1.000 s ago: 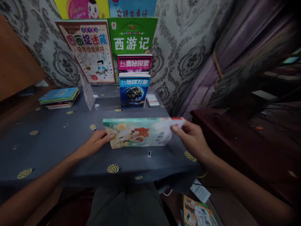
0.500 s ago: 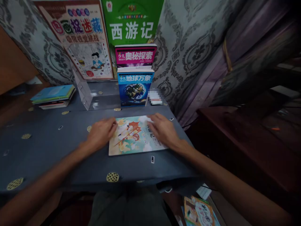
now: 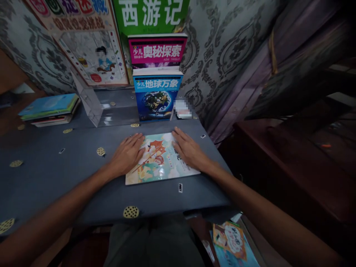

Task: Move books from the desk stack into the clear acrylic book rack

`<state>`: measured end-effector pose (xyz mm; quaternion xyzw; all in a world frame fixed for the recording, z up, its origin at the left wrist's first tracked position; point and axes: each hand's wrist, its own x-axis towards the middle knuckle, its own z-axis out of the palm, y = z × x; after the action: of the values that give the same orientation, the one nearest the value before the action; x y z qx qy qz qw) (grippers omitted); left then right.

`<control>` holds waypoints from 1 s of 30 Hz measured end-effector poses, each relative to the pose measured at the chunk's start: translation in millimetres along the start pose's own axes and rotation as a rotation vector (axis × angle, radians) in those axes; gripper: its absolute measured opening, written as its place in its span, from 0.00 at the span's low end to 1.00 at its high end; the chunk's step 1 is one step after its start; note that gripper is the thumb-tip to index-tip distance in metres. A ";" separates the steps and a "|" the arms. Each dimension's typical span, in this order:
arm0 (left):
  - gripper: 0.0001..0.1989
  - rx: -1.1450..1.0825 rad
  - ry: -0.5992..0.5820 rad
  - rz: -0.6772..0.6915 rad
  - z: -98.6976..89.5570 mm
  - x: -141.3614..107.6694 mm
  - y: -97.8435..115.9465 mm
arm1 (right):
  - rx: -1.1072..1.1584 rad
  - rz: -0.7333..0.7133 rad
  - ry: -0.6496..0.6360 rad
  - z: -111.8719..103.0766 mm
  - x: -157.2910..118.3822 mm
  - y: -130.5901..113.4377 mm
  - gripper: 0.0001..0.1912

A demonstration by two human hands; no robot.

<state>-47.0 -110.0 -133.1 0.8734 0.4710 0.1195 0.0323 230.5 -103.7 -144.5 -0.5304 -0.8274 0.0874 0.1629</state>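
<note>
A thin illustrated book (image 3: 158,159) lies flat and closed near the front edge of the desk, its pale cover showing orange and teal artwork. My left hand (image 3: 129,152) rests palm down over the book's left edge, fingers stretched out. On the opposite side my right hand (image 3: 189,149) lies flat over the right part of the cover, its fingers extended and hiding some of the title. Behind the book, a blue book with a globe (image 3: 157,98) stands upright in front of a magenta book (image 3: 158,50).
A large green book (image 3: 151,16) and a picture book (image 3: 91,55) lean at the wall beside a clear stand (image 3: 91,107). Stacked books (image 3: 50,107) lie at the left on the desk (image 3: 83,155). More books (image 3: 233,241) sit low at the right.
My left hand has shifted onto the book's left side, its fingers now spread flatter. My right hand's fingers have straightened on the cover. The view has tilted down slightly.
</note>
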 end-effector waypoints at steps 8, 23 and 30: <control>0.25 -0.008 -0.020 -0.024 -4.3 4.8 7.6 | -0.027 0.089 0.111 -1.7 -70.5 -23.0 0.26; 0.16 0.167 -0.334 -0.185 -55.1 -49.9 81.3 | -0.137 -0.428 -0.136 -21.0 31.2 14.5 0.24; 0.17 0.179 -0.091 -0.060 -41.0 -19.0 61.7 | -0.157 -0.412 -0.090 -11.9 52.7 -33.3 0.22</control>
<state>-16.6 -162.3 -86.3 0.8629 0.5037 0.0362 -0.0210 186.3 -70.3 -113.6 -0.3570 -0.9289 0.0111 0.0983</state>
